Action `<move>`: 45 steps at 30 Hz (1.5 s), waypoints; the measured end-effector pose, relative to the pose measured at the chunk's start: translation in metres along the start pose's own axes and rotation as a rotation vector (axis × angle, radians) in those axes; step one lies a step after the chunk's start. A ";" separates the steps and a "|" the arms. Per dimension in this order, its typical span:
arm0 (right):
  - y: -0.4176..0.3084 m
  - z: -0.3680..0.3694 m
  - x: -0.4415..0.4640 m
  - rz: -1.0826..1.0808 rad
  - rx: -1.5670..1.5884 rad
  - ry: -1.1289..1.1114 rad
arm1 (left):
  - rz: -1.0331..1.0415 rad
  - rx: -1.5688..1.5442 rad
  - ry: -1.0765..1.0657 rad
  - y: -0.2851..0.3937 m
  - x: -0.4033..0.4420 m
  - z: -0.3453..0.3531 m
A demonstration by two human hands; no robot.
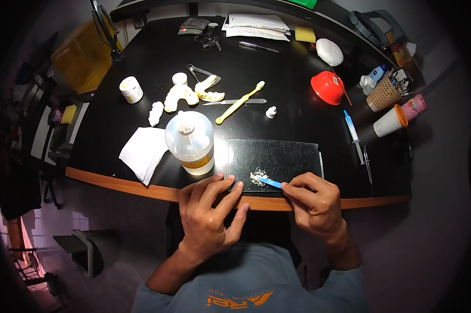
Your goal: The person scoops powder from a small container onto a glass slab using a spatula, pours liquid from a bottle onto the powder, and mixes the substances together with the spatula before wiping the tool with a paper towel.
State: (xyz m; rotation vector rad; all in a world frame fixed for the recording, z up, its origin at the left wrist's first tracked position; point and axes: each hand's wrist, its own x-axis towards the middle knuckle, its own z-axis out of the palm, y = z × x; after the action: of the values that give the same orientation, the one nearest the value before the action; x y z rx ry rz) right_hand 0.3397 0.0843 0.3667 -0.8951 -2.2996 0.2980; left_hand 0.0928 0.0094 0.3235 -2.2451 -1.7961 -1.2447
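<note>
My right hand [315, 202] pinches a small blue plastic spatula [270, 182]. Its tip rests in a little heap of white, crumbly material [258, 177] on a glass slab [293, 155] at the table's front edge. With fingers stretched and apart, my left hand [209, 208] lies over the wooden edge, fingertips at the slab's near left corner. A translucent bottle [190, 141] with a yellow-brown label stands just beyond that hand. Left of the bottle is a folded white tissue [143, 154].
Farther back lie dental casts [180, 97], a white jar [131, 89], a scalpel [254, 101], a yellow toothbrush [240, 102] and a small white cap [271, 112]. A red bowl [327, 87], a syringe [353, 135] and a white cup with orange rim [389, 122] stand right.
</note>
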 end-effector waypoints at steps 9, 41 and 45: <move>-0.011 -0.002 -0.008 0.003 -0.089 0.075 | -0.016 -0.019 0.026 0.000 0.000 0.003; -0.011 -0.001 -0.005 0.000 -0.068 0.078 | -0.021 -0.009 0.060 0.001 -0.001 0.005; -0.008 0.008 -0.012 0.033 -0.021 0.077 | -0.018 -0.016 0.057 0.001 -0.001 0.005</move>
State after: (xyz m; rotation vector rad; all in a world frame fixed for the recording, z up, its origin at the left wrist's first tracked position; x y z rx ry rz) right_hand 0.3369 0.0710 0.3578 -0.9403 -2.2225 0.2497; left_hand 0.0963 0.0108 0.3197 -2.1826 -1.7969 -1.3164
